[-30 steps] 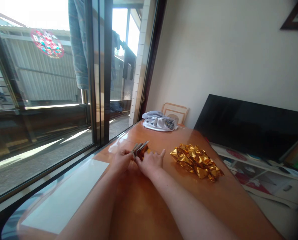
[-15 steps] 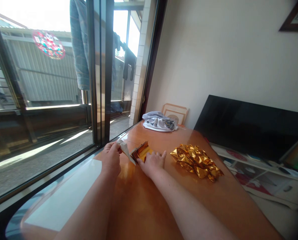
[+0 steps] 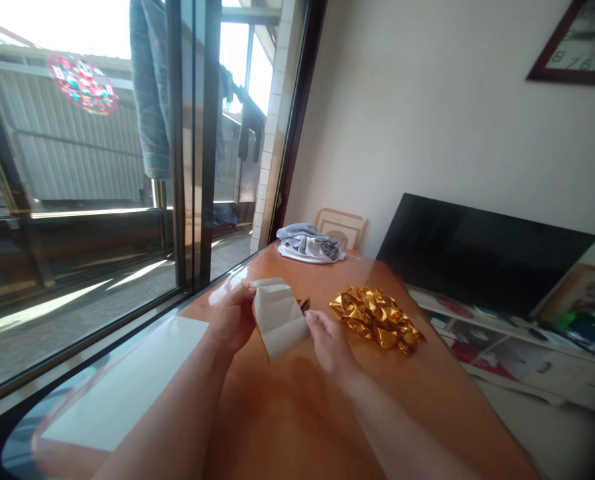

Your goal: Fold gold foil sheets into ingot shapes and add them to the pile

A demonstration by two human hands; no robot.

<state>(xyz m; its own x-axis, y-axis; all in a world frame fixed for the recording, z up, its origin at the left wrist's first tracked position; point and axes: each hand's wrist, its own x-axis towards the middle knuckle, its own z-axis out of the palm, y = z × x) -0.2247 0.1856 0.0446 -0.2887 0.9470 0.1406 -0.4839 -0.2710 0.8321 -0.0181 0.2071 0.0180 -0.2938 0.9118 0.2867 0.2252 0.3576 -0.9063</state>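
Between my hands a creased sheet of paper (image 3: 280, 319) is held up, its pale back facing me and a thin gold edge showing at the left. My left hand (image 3: 234, 319) pinches its left edge. At the right edge, the fingers of my right hand (image 3: 330, 340) are closed on the sheet. Behind the paper, a small stack of gold sheets (image 3: 304, 304) lies on the table, mostly hidden. To the right of my right hand sits a heap of folded gold foil pieces (image 3: 377, 317).
The glossy wooden table (image 3: 277, 427) runs along a glass door. Folded grey cloth (image 3: 310, 244) lies at its far end, with wooden frames (image 3: 341, 230) leaning behind. A television (image 3: 477, 253) stands on a white cabinet (image 3: 557, 373) to the right.
The sheet has come away from the stack and is now spread between both hands. My right hand has moved from the stack to the sheet's right edge. The view has shifted slightly right.
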